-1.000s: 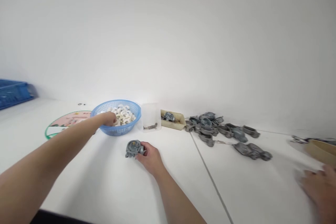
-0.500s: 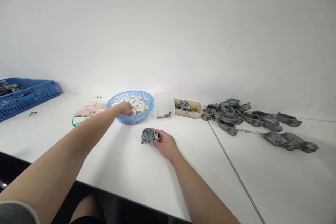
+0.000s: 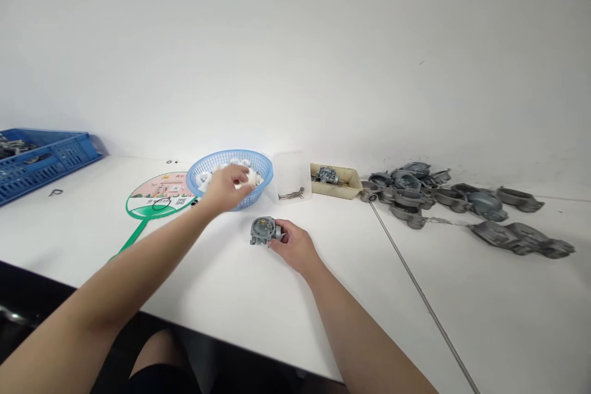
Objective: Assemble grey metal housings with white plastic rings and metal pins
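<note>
My right hand is closed round the side of a grey metal carburetor body, which rests on the white table with its open cavity facing up. Small brass-coloured parts show inside it. Over the near side of a blue plastic basket is my left hand, slightly blurred, its fingers curled in a pinch. A white plastic carburetor float appears at the fingertips, though the basket's contents behind make its outline hard to separate. Several similar white floats lie in the basket.
Right of the basket stand a clear box with thin metal pins and a cream tray with a carburetor. Grey metal bowls are piled farther right, near a thin rod. A hand fan and blue crate lie left.
My left hand has risen out of the basket's contents and shifted slightly right and toward me. My right hand keeps its hold on the carburetor body. The view has shifted a little, showing more of the fan.
</note>
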`<state>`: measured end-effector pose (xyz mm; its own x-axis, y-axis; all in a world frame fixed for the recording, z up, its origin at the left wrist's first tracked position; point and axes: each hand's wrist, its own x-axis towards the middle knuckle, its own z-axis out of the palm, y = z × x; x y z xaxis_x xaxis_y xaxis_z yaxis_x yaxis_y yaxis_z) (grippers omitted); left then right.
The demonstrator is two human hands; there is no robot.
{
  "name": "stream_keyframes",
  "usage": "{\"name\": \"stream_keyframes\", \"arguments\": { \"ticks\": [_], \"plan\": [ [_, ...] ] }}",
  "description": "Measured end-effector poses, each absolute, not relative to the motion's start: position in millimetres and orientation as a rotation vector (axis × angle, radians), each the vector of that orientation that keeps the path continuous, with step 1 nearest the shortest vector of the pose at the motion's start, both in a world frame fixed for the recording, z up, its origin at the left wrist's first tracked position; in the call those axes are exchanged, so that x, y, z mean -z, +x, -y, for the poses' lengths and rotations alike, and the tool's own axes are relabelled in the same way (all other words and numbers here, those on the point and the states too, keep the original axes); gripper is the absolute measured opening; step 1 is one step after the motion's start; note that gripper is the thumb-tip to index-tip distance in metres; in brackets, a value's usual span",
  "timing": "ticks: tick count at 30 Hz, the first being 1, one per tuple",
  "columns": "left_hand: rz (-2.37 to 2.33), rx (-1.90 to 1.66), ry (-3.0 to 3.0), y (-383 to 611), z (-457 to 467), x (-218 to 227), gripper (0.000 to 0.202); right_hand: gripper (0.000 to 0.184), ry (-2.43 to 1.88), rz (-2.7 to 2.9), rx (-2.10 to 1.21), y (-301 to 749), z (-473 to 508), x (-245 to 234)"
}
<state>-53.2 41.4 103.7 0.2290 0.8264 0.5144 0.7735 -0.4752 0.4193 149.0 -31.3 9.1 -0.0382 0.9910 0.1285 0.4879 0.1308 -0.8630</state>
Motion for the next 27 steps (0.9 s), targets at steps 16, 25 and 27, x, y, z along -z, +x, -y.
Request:
{"name": "stream_keyframes", "arguments": {
  "ticks": [16,25,27],
  "plan": [
    [-0.832,-1.572,2.335,-23,7,-38,0.008,0.041,-1.497,1.622,-0.884,148,35,-22],
    [-0.804,-1.346,2.266,-29,11,-36,0.015,0.04,-1.467,1.619,-0.891,150,32,-15],
    [-0.865,-1.304,2.204,-29,11,-36,0.019,0.041,-1.47,1.608,-0.907,150,32,-14]
  ]
}}
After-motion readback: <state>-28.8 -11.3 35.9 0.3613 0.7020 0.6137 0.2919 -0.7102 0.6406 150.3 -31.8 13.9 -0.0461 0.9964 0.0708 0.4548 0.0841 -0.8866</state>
